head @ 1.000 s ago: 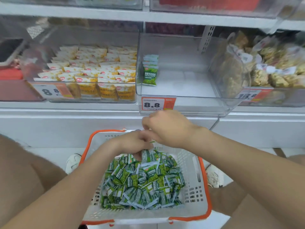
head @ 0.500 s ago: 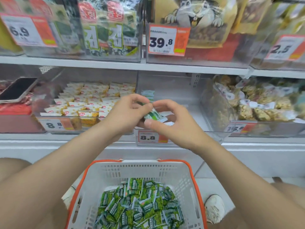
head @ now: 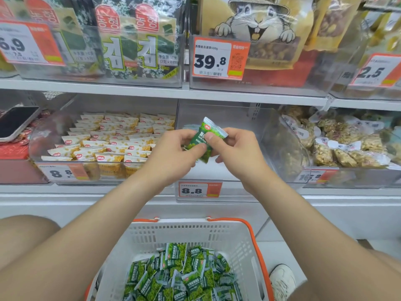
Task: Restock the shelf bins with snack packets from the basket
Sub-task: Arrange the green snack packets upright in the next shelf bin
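Pinched by left hand (head: 173, 154) and right hand (head: 237, 152), a green packet (head: 205, 135) has risen from the basket (head: 195, 228) to the middle bin (head: 230, 171); placing it inside seems next.

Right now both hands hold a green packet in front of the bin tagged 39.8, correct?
No. The left hand and right hand do hold the green packet, but the bin behind it carries the 8.8 tag; the head view shows this.
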A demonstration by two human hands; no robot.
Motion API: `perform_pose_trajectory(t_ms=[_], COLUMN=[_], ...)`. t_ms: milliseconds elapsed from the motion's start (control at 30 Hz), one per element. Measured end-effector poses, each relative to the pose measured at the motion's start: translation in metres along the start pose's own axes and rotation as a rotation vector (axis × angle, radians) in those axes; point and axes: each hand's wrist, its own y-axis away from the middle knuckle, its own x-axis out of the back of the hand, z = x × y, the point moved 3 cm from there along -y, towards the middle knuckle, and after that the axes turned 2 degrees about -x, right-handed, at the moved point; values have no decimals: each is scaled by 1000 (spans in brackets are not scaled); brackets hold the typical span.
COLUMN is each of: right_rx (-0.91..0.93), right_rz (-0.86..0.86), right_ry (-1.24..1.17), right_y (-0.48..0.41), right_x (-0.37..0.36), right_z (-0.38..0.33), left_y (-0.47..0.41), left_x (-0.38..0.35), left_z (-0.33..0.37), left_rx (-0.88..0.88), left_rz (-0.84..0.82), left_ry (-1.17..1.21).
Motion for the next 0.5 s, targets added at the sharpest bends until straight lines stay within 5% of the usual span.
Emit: perform_pose_trajectory(t_ms=[233, 367, 500], right_rx=[-284, -229, -84], right_rz=[-127, -236, -90], right_ry=[-199, -72, 379], right_y=[-8, -25, -55], right_x=[-9, -6, 3], right_z=[5, 5, 19], left_y=[-2, -4, -4], left_x=[4, 21, 34], left_z=[-11, -13, -21], left_rx=[65, -95, -57], left_rz=[68, 178, 165], left_ry=[204, -379, -740])
